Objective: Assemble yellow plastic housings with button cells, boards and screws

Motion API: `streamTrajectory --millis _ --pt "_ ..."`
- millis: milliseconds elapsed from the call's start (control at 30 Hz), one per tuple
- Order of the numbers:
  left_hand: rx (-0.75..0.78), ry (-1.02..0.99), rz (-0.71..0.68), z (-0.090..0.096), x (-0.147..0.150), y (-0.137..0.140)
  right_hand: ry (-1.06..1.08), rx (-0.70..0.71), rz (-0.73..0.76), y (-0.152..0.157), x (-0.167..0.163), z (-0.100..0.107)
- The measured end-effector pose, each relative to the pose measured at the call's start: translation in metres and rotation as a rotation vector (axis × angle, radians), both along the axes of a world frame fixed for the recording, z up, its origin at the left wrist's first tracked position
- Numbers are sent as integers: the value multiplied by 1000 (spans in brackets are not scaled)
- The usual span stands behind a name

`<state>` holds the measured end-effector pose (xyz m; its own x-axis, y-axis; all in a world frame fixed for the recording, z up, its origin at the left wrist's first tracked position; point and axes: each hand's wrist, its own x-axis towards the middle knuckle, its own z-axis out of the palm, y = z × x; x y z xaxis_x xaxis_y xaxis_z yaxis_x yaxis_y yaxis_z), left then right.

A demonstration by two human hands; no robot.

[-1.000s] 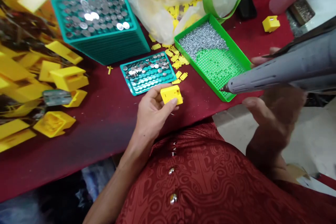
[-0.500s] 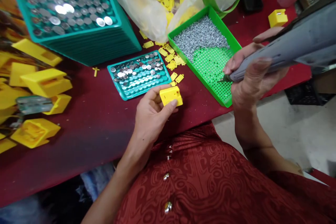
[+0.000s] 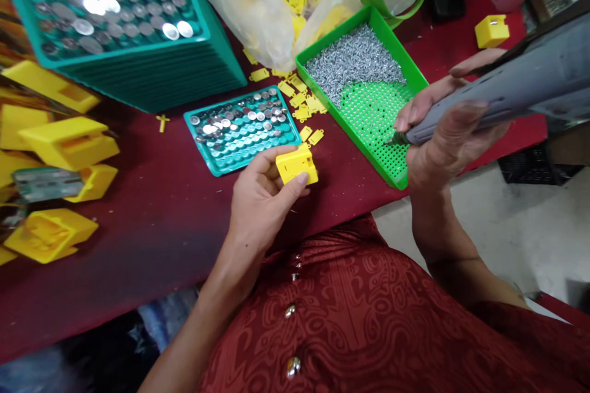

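Note:
Between the thumb and fingers of my left hand (image 3: 262,196) is a small yellow plastic casing (image 3: 296,166), held above the front of the table. My right hand (image 3: 442,129) is wrapped round a grey electric screwdriver (image 3: 498,80). The screwdriver's tip points down-left over the perforated floor of a green tray (image 3: 364,144). Small silver screws (image 3: 354,58) are heaped in the far part of that tray. Just beyond my left hand lies a teal tray (image 3: 216,163) with round button cells (image 3: 251,115) in part of its pockets.
A tall stack of teal trays (image 3: 152,83) with more round cells stands back left. Larger yellow casings (image 3: 69,141) crowd the left side. Small yellow tabs (image 3: 299,98) lie beside the green tray, near a plastic bag (image 3: 258,12). Another yellow casing (image 3: 491,31) sits far right.
My left hand and the yellow casing have shifted slightly left. The screwdriver tip stays over the green tray, and both grips are unchanged. The view has moved a little.

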<state>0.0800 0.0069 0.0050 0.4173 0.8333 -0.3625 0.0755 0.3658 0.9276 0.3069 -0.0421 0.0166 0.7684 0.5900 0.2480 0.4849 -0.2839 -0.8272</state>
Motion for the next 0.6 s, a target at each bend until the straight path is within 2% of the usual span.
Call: streamTrajectory --millis 200,500,600 --pt "25 19 -8 -3 0 -1 -136 27 10 -7 -2 3" --pt "-3 39 3 1 3 -1 -62 296 96 3 1 10" --pt "-8 39 7 2 3 0 -72 311 113 1 0 9"
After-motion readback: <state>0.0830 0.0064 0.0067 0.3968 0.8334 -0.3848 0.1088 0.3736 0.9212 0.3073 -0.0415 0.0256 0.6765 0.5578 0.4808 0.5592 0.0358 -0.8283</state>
